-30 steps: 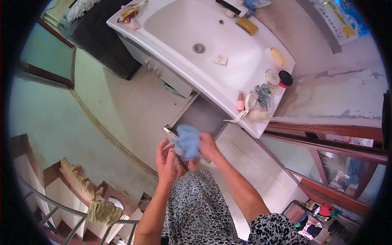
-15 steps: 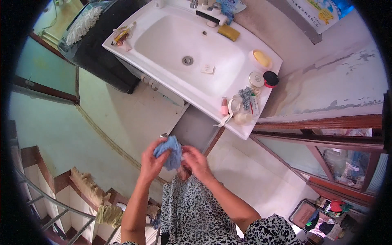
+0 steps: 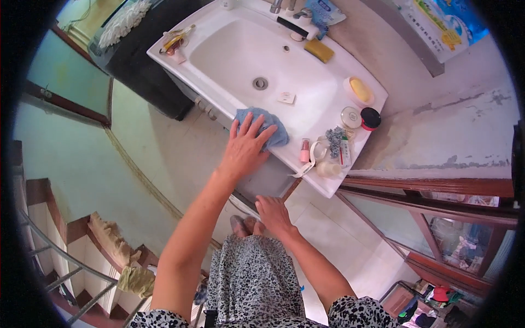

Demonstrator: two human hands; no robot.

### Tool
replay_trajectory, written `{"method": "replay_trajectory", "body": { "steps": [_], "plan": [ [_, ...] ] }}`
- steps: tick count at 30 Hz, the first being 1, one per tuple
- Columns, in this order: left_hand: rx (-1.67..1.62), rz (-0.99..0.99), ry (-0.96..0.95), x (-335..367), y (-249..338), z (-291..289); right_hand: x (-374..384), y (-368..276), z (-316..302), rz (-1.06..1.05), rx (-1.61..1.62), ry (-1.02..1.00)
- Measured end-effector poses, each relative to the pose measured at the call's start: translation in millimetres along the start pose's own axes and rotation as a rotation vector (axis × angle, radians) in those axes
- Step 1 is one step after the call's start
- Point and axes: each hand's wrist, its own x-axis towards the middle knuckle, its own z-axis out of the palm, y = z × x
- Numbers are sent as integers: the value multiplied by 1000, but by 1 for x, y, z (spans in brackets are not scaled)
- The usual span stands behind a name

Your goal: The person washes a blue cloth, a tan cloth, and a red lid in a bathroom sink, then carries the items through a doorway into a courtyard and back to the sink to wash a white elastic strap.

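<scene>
My left hand [image 3: 243,150] lies over a crumpled blue cloth [image 3: 276,135] on the front rim of the white washbasin [image 3: 219,97]. Its fingers are spread across the cloth and bent onto it, and the palm hides part of it. Lower down, away from the basin, my right hand [image 3: 275,215] hangs in front of the patterned dress [image 3: 254,273]. Its fingers are loosely bent, and nothing shows in them. A small white square [image 3: 286,98] lies in the bowl near the drain [image 3: 260,83].
On the basin's right end stand a yellow soap in a dish [image 3: 361,89], a round black-and-red jar [image 3: 371,118], a pink bottle [image 3: 304,150] and a white strap [image 3: 313,159]. A yellow sponge [image 3: 319,51] sits beside the faucet [image 3: 295,24]. Stair railing [image 3: 76,273] curves at lower left.
Both hands were together at the blue cloth in front of the basin. My left hand has carried it up and right onto the rim; my right hand has come away from it.
</scene>
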Motion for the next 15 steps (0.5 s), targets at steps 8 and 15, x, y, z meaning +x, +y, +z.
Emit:
{"method": "replay_trajectory", "body": {
  "steps": [8, 15],
  "plan": [
    [-377, -470, 444, -163, 14, 29, 2, -59, -3, 71, 20, -431],
    [-338, -922, 268, -321, 59, 18, 4, -70, 22, -212, 117, -303]
  ]
}}
